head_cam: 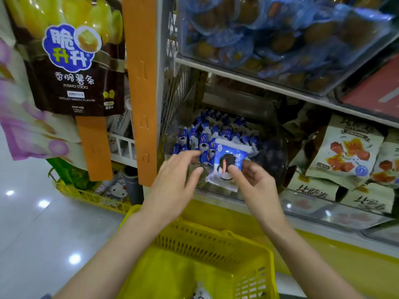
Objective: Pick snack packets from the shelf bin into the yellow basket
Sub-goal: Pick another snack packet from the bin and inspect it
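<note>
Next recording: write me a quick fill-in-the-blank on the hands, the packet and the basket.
The right hand pinches a snack packet printed white and ____.
The left hand holds ____.
Below both hands stands a ____ basket.
The hanging bag at upper left reads POTATO ____.
Missing words: blue; nothing; yellow; STICKS.

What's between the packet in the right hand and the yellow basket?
Head view: the bin's clear front wall and the yellow shelf edge, with the packet above and the basket below.
</note>
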`<action>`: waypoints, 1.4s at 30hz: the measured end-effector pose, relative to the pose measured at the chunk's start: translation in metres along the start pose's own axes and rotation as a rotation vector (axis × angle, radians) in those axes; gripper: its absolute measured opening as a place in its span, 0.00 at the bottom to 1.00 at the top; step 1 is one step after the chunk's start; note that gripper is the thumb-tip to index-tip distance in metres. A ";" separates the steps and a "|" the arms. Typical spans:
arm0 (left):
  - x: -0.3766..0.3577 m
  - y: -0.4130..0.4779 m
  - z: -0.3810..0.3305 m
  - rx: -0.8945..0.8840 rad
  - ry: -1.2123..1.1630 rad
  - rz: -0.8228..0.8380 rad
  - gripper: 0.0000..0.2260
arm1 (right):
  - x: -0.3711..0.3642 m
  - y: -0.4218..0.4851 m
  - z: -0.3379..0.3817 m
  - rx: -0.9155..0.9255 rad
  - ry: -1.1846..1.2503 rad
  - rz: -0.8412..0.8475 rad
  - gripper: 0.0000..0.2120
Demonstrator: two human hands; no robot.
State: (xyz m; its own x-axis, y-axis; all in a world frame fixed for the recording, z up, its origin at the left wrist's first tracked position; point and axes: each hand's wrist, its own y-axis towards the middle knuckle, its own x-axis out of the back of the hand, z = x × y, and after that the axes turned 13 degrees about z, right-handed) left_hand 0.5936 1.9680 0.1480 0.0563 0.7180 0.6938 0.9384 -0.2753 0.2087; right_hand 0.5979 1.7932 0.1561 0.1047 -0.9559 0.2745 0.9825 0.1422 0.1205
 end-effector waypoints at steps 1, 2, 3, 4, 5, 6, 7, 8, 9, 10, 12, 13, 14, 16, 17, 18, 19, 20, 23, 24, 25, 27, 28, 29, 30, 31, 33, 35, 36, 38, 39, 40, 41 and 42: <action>0.004 0.006 0.002 -0.020 0.095 -0.031 0.15 | 0.003 0.012 0.005 0.008 -0.031 -0.053 0.09; 0.007 0.012 0.004 -0.032 0.181 -0.038 0.14 | 0.004 0.026 0.009 0.009 -0.060 -0.099 0.10; 0.009 0.017 0.007 -0.032 0.248 -0.026 0.14 | 0.004 0.041 0.011 0.004 -0.087 -0.129 0.10; 0.008 0.022 0.010 -0.023 0.306 -0.004 0.14 | 0.003 0.059 0.013 -0.012 -0.114 -0.146 0.11; 0.007 0.025 0.014 -0.013 0.370 0.022 0.14 | 0.000 0.077 0.015 -0.032 -0.141 -0.159 0.11; 0.006 0.027 0.018 -0.012 0.434 0.043 0.14 | -0.002 0.095 0.016 -0.044 -0.160 -0.172 0.10; 0.005 0.028 0.021 -0.019 0.486 0.056 0.15 | -0.005 0.113 0.015 -0.046 -0.187 -0.184 0.07; 0.005 0.029 0.022 -0.028 0.512 0.063 0.16 | -0.008 0.129 0.015 -0.053 -0.237 -0.196 0.05; 0.005 0.029 0.023 -0.036 0.518 0.065 0.17 | -0.011 0.144 0.014 -0.066 -0.307 -0.203 0.08; 0.006 0.029 0.023 -0.046 0.522 0.064 0.19 | -0.015 0.157 0.013 -0.077 -0.374 -0.194 0.09; 0.006 0.030 0.024 -0.062 0.532 0.052 0.22 | -0.024 0.177 0.008 -0.077 -0.470 -0.128 0.11; 0.006 0.030 0.025 -0.067 0.535 0.041 0.23 | -0.027 0.183 0.005 -0.092 -0.509 -0.088 0.12; 0.006 0.030 0.026 -0.071 0.536 0.028 0.22 | -0.029 0.188 0.002 -0.119 -0.555 -0.047 0.14; 0.005 0.030 0.027 -0.081 0.538 0.000 0.20 | -0.032 0.194 -0.002 -0.166 -0.648 0.072 0.17; 0.004 0.031 0.028 -0.088 0.540 -0.019 0.19 | -0.033 0.195 -0.003 -0.180 -0.686 0.126 0.17; 0.003 0.031 0.029 -0.093 0.545 -0.031 0.19 | -0.033 0.195 -0.002 -0.192 -0.721 0.165 0.17; 0.002 0.031 0.030 -0.099 0.550 -0.043 0.18 | -0.033 0.196 -0.001 -0.204 -0.757 0.193 0.17; 0.001 0.032 0.031 -0.104 0.553 -0.056 0.18 | -0.032 0.196 0.000 -0.218 -0.792 0.221 0.17; 0.000 0.033 0.033 -0.119 0.549 -0.078 0.17 | -0.032 0.202 0.003 -0.280 -0.874 0.313 0.17; -0.001 0.033 0.033 -0.122 0.551 -0.081 0.16 | -0.033 0.205 0.003 -0.286 -0.875 0.329 0.16; -0.001 0.033 0.033 -0.123 0.555 -0.081 0.16 | -0.035 0.207 0.003 -0.286 -0.865 0.338 0.16; -0.001 0.034 0.033 -0.127 0.564 -0.085 0.16 | -0.041 0.209 0.001 -0.273 -0.832 0.344 0.15; -0.001 0.034 0.033 -0.130 0.564 -0.089 0.16 | -0.045 0.209 -0.001 -0.257 -0.824 0.349 0.13; -0.002 0.034 0.034 -0.133 0.560 -0.092 0.16 | -0.048 0.210 -0.003 -0.241 -0.821 0.354 0.13; -0.002 0.034 0.034 -0.136 0.552 -0.091 0.16 | -0.050 0.209 -0.005 -0.234 -0.824 0.365 0.13; -0.002 0.034 0.034 -0.137 0.547 -0.090 0.16 | -0.051 0.210 -0.006 -0.236 -0.829 0.382 0.13; -0.003 0.034 0.035 -0.134 0.551 -0.090 0.17 | -0.048 0.210 -0.006 -0.233 -0.830 0.420 0.14; -0.002 0.034 0.035 -0.130 0.550 -0.085 0.17 | -0.041 0.210 -0.003 -0.184 -0.798 0.367 0.13; -0.002 0.034 0.035 -0.131 0.546 -0.087 0.17 | -0.036 0.210 -0.002 -0.143 -0.789 0.292 0.13; -0.003 0.034 0.034 -0.133 0.538 -0.091 0.17 | -0.025 0.212 -0.004 -0.114 -0.805 0.167 0.13; -0.003 0.034 0.034 -0.131 0.535 -0.095 0.17 | -0.022 0.212 -0.006 -0.143 -0.832 0.163 0.13; -0.004 0.034 0.034 -0.128 0.532 -0.096 0.17 | -0.021 0.211 -0.009 -0.188 -0.864 0.189 0.14; -0.003 0.033 0.034 -0.124 0.530 -0.097 0.17 | -0.021 0.211 -0.012 -0.237 -0.894 0.220 0.15; -0.004 0.033 0.034 -0.122 0.530 -0.097 0.17 | -0.021 0.211 -0.015 -0.273 -0.917 0.243 0.17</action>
State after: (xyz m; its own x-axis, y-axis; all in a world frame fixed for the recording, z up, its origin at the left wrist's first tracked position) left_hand 0.6363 1.9780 0.1292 -0.2369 0.3326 0.9128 0.8827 -0.3188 0.3452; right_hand 0.8056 1.8398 0.1611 0.2614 -0.3223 0.9098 0.9641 0.1336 -0.2297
